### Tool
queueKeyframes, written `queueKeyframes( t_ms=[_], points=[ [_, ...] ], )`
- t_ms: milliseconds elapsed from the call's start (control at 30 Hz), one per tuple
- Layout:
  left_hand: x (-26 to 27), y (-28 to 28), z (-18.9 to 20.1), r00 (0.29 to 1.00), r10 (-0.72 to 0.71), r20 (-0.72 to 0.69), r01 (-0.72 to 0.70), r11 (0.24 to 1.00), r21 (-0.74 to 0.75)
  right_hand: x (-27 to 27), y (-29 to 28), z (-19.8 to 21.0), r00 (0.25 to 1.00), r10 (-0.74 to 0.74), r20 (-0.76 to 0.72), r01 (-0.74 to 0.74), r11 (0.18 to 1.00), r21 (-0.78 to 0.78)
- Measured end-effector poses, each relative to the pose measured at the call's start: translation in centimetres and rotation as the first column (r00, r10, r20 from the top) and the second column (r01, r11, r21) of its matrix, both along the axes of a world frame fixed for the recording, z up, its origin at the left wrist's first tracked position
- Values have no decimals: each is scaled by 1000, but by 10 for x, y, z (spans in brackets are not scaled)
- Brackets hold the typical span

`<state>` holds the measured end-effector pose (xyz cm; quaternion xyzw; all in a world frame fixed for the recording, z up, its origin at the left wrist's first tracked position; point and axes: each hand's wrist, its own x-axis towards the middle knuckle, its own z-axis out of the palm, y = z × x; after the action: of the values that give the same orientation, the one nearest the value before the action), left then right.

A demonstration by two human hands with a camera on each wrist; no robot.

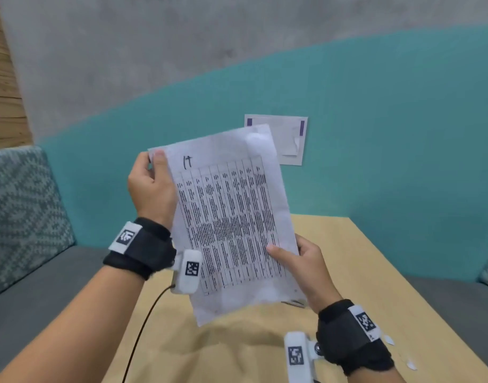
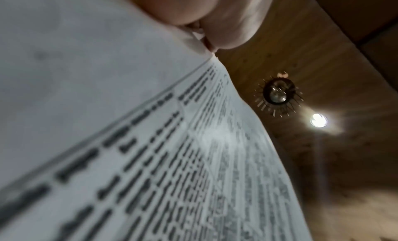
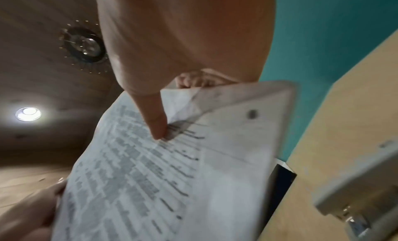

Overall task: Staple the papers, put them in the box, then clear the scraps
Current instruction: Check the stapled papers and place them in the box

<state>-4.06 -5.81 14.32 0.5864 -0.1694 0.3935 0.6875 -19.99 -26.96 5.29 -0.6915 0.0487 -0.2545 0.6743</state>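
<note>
Teal wall behind a tan worktop (image 1: 347, 244): printed papers (image 1: 231, 217) held upright, long axis near-to-far, left hand (image 1: 151, 186) pinching the far corner, right hand (image 1: 303, 266) gripping the near edge.

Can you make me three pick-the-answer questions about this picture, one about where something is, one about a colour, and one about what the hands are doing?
1. Where are the papers?
A. flat on the table
B. held up in the air over the table
C. on the sofa seat

2. What colour is the lower part of the wall?
A. teal
B. red
C. yellow

3. How are the papers being held?
A. one hand only
B. no hand touches them
C. both hands grip them

Answers:
1. B, the sheets are lifted above the tan tabletop in the head view.
2. A, the band behind the papers is teal under a grey part.
3. C, the left hand pinches the top corner and the right hand pinches the lower edge.
</note>
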Motion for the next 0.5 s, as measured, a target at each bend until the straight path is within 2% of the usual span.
queueKeyframes(
  t_ms=[100, 167, 233, 300, 367, 433, 500],
  points=[
    [23, 3, 13, 996, -75, -47, 69, 991, -112, -4, -16, 2, 992, 104, -77, -96, 990, 100],
    [41, 5, 16, 987, -127, -99, 108, 977, -183, -4, -26, 2, 977, 201, -76, -179, 956, 234],
    [55, 6, 19, 978, -159, -133, 122, 960, -250, -1, -31, 2, 963, 268, -5, -240, 871, 430],
    [66, 4, 23, 968, -205, -145, 148, 933, -327, 4, -30, 2, 957, 276, 93, -274, 744, 609],
    [78, 0, 27, 959, -230, -163, 148, 904, -401, 13, -23, 5, 947, 285, 150, -308, 664, 681],
    [91, -5, 30, 959, -216, -182, 114, 886, -449, 25, -11, 8, 939, 316, 133, -323, 683, 655],
    [102, -11, 31, 960, -181, -212, 59, 874, -482, 37, 1, 11, 939, 333, 82, -321, 768, 555]
  ],
)
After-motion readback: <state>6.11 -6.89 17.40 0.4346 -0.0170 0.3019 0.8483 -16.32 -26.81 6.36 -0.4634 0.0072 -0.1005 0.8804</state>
